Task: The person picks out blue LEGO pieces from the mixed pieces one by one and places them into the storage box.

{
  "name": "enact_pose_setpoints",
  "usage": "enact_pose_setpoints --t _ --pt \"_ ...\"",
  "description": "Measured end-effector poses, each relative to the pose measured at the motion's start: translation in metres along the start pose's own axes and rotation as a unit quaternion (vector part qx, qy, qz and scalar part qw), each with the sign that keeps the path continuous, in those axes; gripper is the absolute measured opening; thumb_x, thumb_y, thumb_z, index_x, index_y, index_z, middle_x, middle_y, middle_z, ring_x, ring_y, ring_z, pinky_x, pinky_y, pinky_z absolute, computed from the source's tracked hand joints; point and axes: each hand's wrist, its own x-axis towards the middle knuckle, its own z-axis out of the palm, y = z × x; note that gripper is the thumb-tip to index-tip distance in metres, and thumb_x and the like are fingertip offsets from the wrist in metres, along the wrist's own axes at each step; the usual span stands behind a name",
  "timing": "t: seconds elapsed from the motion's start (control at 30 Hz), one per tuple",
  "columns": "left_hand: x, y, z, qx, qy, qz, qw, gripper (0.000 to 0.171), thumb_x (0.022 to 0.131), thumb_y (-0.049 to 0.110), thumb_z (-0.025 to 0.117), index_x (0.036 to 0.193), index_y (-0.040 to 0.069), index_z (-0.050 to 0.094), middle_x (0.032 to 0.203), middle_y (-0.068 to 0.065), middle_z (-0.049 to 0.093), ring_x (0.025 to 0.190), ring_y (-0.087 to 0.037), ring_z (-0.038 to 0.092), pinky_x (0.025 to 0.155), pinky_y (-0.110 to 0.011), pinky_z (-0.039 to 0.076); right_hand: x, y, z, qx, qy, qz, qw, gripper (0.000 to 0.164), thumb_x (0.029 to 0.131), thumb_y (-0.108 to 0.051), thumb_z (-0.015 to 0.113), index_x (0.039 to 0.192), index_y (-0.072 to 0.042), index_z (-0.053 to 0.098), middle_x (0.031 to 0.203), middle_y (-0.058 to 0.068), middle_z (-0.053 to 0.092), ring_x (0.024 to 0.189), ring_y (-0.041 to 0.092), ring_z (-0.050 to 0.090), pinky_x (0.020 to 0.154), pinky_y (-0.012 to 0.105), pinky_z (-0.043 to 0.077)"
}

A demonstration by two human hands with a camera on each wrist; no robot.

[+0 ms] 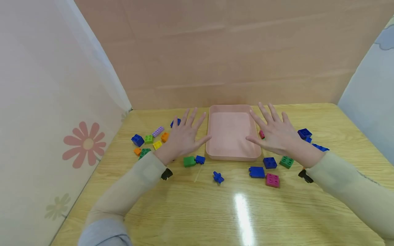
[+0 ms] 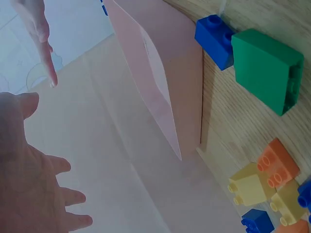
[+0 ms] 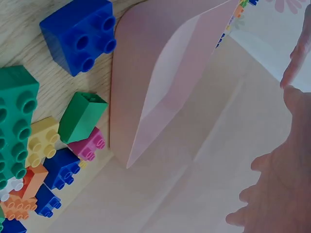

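Spreads both bare hands above the surface (image 1: 184,212), with fingers straight and thumbs stretched out, gripping nothing. Holds the left hand (image 1: 183,138) at nine o'clock of a shallow pink tray (image 1: 229,158) set by the far edge, and the right hand (image 1: 275,136) at three o'clock, overlapping the tray's side in the head view; cannot tell how high. Shows, around the tray, a green brick (image 1: 189,161) just beside a small blue brick (image 1: 200,159) at eight o'clock, an odd-shaped blue piece (image 1: 218,177) between six and seven, a flat-lying blue brick (image 1: 257,172) at five, a magenta brick (image 1: 272,180) between four and five, and a studded blue brick (image 1: 270,163) near four. Includes, farther out at nine, a lilac brick (image 1: 158,131), and at three, a dark blue brick (image 1: 304,133).
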Motion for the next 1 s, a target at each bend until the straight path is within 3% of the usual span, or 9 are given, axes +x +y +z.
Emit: enact_pose_setpoints --t 0.23,0.43,0.7,1.0 --pt "0.014 0.000 0.005 -0.010 0.002 -0.015 0.9998 0.079 0.094 0.069 0.030 0.157 0.026 0.009 0.161 -0.011 0.000 0.146 -0.035 -0.001 0.108 -0.065 0.008 0.011 0.011 0.006 -0.006 -0.008 0.013 1.000 0.089 0.092 -0.068 0.039 0.157 -0.017 0.006 0.160 0.020 -0.003 0.143 0.046 -0.003 0.103 0.072 0.008" --pt "0.032 0.000 0.011 -0.017 -0.010 -0.022 0.9996 0.080 0.093 0.071 0.027 0.157 0.025 0.010 0.161 -0.011 -0.003 0.146 -0.034 -0.006 0.109 -0.065 0.003 0.022 0.026 0.012 -0.004 -0.019 0.035 0.999 0.090 0.092 -0.068 0.040 0.155 -0.009 0.015 0.158 0.024 -0.002 0.141 0.050 0.000 0.101 0.074 0.009" --pt "0.052 -0.003 0.014 -0.004 -0.026 -0.045 0.9986 0.080 0.094 0.069 0.028 0.157 0.025 0.007 0.161 -0.010 0.000 0.146 -0.035 0.000 0.109 -0.063 0.002 0.035 0.043 0.019 -0.015 -0.018 0.049 0.999 0.091 0.092 -0.070 0.036 0.155 -0.007 0.016 0.156 0.029 0.003 0.139 0.054 0.003 0.099 0.076 0.010" --pt "0.079 -0.009 0.019 -0.003 -0.055 -0.081 0.9952 0.080 0.094 0.070 0.024 0.157 0.024 0.004 0.161 -0.012 -0.004 0.146 -0.034 -0.006 0.109 -0.063 0.001 0.051 0.043 0.019 -0.006 -0.038 0.070 0.997 0.091 0.092 -0.067 0.038 0.153 -0.003 0.018 0.154 0.032 0.004 0.138 0.056 0.003 0.100 0.075 0.007"
